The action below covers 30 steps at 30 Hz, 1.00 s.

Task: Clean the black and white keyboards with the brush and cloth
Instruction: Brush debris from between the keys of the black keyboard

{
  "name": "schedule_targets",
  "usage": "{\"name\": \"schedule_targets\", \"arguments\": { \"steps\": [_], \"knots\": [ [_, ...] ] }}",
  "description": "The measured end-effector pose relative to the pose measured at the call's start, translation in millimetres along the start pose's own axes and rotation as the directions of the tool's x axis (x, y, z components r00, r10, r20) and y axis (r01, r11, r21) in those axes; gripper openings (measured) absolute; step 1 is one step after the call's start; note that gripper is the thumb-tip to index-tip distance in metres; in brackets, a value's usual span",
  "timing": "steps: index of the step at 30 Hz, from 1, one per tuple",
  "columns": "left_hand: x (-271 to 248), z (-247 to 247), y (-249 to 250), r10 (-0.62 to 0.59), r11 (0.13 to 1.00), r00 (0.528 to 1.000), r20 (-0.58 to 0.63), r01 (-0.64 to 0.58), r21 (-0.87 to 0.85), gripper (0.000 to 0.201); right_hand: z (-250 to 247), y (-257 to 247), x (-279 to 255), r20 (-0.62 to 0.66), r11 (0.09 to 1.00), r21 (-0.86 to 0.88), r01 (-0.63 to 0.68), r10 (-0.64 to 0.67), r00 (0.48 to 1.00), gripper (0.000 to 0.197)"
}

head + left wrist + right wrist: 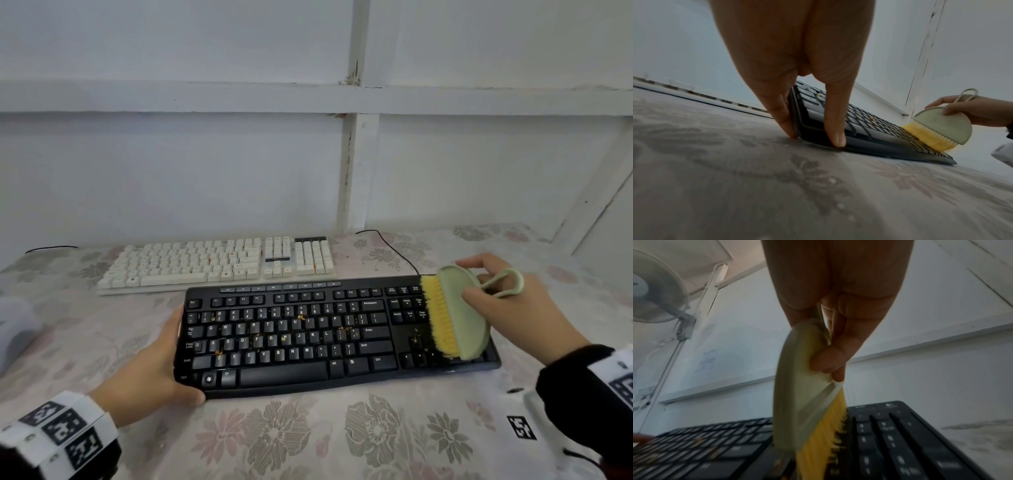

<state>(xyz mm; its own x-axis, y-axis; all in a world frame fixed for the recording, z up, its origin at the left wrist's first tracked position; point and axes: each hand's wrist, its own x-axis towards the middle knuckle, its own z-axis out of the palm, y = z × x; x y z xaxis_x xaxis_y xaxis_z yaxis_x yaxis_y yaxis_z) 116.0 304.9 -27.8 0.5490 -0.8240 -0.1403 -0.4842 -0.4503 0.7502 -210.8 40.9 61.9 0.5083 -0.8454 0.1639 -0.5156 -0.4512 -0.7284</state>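
Note:
A black keyboard (pixel 308 335) (pixel 869 129) (pixel 900 443) lies on the flowered table cover, with orange crumbs among its keys. My left hand (pixel 161 363) (pixel 813 123) grips its left end, thumb on the front corner and fingers along the side edge. My right hand (pixel 507 305) (pixel 838 340) pinches a pale green brush (pixel 462 311) (pixel 939 126) (pixel 797 386) by its body. The brush's yellow bristles (pixel 440 315) rest on the keys at the keyboard's right end. A white keyboard (pixel 222 263) lies behind the black one. No cloth shows clearly.
A white wall with beams stands right behind the table. A black cable (pixel 394 250) runs from the black keyboard toward the wall. A white object (pixel 13 329) sits at the left edge. A fan (pixel 655 288) hangs on the wall, seen in the right wrist view.

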Motion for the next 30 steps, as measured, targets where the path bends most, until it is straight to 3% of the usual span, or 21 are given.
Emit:
{"name": "schedule_targets", "arguments": {
  "steps": [6,12,16,24,30],
  "knots": [
    [-0.5,0.6,0.0,0.001,1.000,1.000,-0.005,-0.001,-0.007,0.123,-9.2,7.6,-23.6,0.132,0.999,-0.039,-0.021,0.026,0.991,0.029],
    [-0.6,0.2,-0.1,0.017,1.000,1.000,-0.003,-0.017,-0.007,0.126,-13.9,-4.0,-5.6,0.019,1.000,0.001,0.026,-0.026,0.999,0.031],
    [-1.8,-0.1,1.5,0.021,1.000,1.000,0.005,-0.021,-0.001,0.125,-1.5,-3.0,-5.8,0.016,1.000,-0.008,0.021,-0.021,1.000,0.029],
    [0.2,-0.1,-1.9,0.017,1.000,1.000,-0.001,-0.017,0.000,0.126,-10.7,8.1,-32.7,0.170,0.999,-0.032,-0.010,0.015,0.985,0.034],
    [-0.1,1.2,-2.1,0.018,1.000,1.000,-0.013,-0.018,0.001,0.127,-17.1,-1.6,1.0,-0.036,0.998,0.043,0.035,-0.034,0.999,0.030]
  ]
}}
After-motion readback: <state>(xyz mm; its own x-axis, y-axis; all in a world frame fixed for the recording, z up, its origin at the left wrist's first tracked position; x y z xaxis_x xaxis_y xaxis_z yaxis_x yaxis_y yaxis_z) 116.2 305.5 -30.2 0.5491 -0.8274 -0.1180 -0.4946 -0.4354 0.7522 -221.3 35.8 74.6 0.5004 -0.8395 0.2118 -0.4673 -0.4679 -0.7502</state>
